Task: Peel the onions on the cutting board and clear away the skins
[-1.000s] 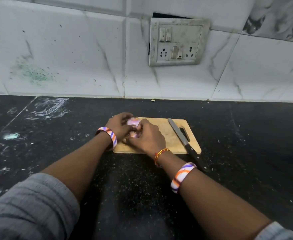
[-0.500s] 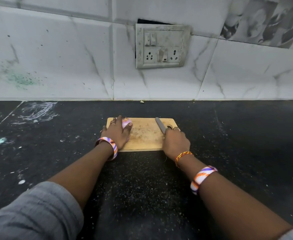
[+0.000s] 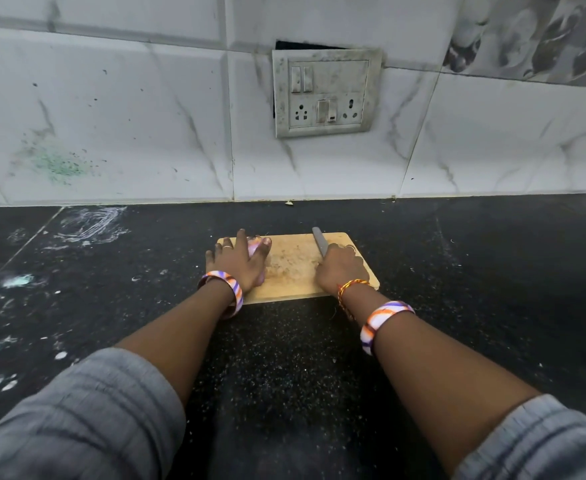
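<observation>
Head camera looks down at the wooden cutting board (image 3: pixel 293 268) on the black bench. My left hand (image 3: pixel 241 263) cups the onion (image 3: pixel 254 244) at the board's left edge, fingers curled over it. My right hand (image 3: pixel 340 270) grips the knife (image 3: pixel 320 242) near the board's right edge, blade pointing toward the far edge.

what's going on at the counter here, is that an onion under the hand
Yes. A person is working at a wooden cutting board on a dark counter. The left hand covers a pale purple onion at the board's left end. The right hand grips the knife, blade pointing away toward the wall. No loose skins show on the board.
</observation>
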Demonstrator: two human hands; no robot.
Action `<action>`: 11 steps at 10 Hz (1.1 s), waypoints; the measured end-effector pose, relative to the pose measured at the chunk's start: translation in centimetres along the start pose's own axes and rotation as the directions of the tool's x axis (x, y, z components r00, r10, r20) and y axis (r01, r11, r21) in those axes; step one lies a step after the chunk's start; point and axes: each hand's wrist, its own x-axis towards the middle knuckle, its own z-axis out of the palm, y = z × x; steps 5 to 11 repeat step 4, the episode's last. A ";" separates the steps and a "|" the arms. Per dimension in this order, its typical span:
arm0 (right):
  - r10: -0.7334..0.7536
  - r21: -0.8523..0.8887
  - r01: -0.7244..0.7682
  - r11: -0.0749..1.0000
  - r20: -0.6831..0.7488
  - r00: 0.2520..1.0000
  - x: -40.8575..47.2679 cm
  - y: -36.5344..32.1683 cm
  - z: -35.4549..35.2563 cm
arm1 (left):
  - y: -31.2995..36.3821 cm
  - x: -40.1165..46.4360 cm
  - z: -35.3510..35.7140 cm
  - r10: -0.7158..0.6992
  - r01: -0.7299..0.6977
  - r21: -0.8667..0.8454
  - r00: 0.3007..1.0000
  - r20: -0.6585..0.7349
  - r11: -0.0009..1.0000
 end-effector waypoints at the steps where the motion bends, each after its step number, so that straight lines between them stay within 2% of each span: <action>1: -0.019 -0.086 0.016 0.996 -0.031 0.999 -0.6 0.4 -0.9 | 0.9 -0.4 -1.6 -0.006 0.012 0.059 0.996 -0.088 0.998; 2: -0.164 -0.171 0.149 0.974 -0.075 0.984 -1.4 1.1 -1.5 | 1.3 -1.4 -2.9 0.115 -0.060 0.311 0.980 -0.161 0.948; 3: -0.305 -0.255 0.275 0.927 -0.084 0.949 -2.3 1.5 -1.9 | 2.0 -3.1 -3.4 0.250 -0.136 0.471 0.950 -0.188 0.872; 4: -0.342 -0.275 0.268 0.923 -0.272 0.899 -2.2 0.4 -4.1 | 4.3 -4.0 -3.7 0.390 -0.219 0.507 0.883 -0.260 0.834; 11: -0.342 -0.275 0.268 0.923 -0.272 0.899 -2.2 0.4 -4.1 | 4.3 -4.0 -3.7 0.390 -0.219 0.507 0.883 -0.260 0.834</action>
